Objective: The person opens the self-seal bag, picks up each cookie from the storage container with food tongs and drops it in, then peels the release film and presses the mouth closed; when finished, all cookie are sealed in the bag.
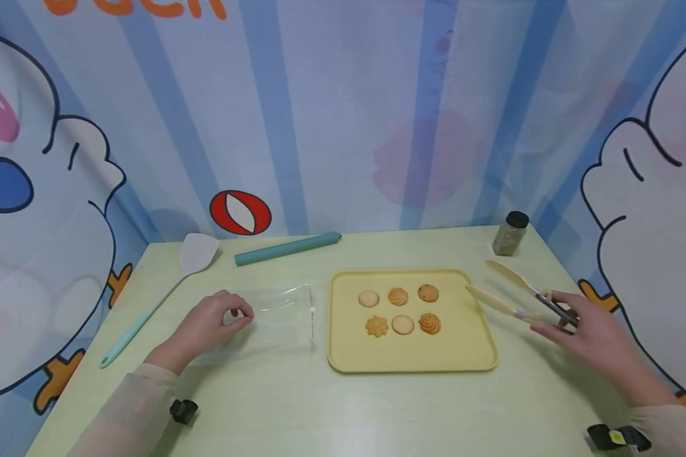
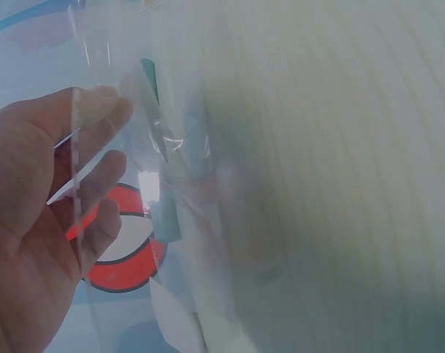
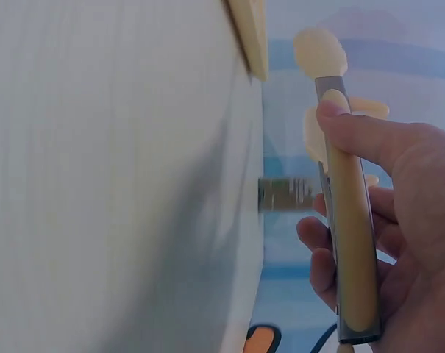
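In the head view my left hand [image 1: 208, 327] pinches the near-left edge of a clear plastic bag [image 1: 286, 327] between thumb and fingertips. The left wrist view shows the bag's transparent film hanging past the hand [image 2: 31, 184]. Beyond the tray's right side, my right hand [image 1: 597, 336] grips a pair of tongs [image 1: 517, 281], cream-tipped with metal arms. Their two tips stand apart, one close to the tray's right edge, with nothing between them. Several cookies [image 1: 403, 325] lie in two rows on the yellow tray [image 1: 457, 349], between the hands.
A white-headed spatula [image 1: 199, 252] with a mint handle lies along the table's left side. Behind the bag is a teal rod [image 1: 288, 248]. A small jar [image 1: 509, 240] with a black lid stands at the back right corner, and a printed curtain [image 1: 343, 114] hangs behind.
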`<state>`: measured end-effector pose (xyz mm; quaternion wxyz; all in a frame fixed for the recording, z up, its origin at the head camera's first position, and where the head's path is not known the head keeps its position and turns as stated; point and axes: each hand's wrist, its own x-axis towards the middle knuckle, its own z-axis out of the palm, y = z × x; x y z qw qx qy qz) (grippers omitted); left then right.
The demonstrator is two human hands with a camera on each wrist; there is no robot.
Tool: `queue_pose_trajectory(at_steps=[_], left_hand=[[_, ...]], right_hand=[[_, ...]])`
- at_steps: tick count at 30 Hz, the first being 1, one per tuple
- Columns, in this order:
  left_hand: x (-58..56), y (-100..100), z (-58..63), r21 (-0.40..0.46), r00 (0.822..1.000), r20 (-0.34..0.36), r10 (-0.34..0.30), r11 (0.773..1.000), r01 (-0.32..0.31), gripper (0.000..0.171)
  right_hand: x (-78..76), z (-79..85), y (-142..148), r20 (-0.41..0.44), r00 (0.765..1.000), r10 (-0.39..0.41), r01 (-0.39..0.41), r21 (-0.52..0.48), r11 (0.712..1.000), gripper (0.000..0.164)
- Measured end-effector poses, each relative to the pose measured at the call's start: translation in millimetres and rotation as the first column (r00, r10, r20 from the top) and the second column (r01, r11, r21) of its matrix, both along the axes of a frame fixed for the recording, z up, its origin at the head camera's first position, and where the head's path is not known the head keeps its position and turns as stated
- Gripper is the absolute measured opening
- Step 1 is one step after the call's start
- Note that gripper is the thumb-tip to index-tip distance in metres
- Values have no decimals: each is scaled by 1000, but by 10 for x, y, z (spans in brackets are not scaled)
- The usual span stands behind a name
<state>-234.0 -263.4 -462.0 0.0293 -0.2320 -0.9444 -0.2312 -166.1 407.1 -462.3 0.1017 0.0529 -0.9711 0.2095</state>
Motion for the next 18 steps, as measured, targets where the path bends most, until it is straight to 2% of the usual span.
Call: queue_pose_trajectory(at_steps=[5,9,14,18], left_hand=[[-13,1,-15,3,1000,0,-2,1000,2,9],[-30,-3,-33,-2,1000,-5,-10,1000,10,8],[-20,-8,-41,3,1000,-10,-18,1000,18,9],[-15,-3,-35,8,1000,-11,-20,1000,20,9]], right_hand=[[13,70,-295,-33,998,45,-45,8,999,72],[-21,136,-542,-5,994,105,-105,58,993,66],[-81,242,-856,21,982,188,-189,137,972,61],[-131,283,-1063,23,966,258,-258,156,953,59]])
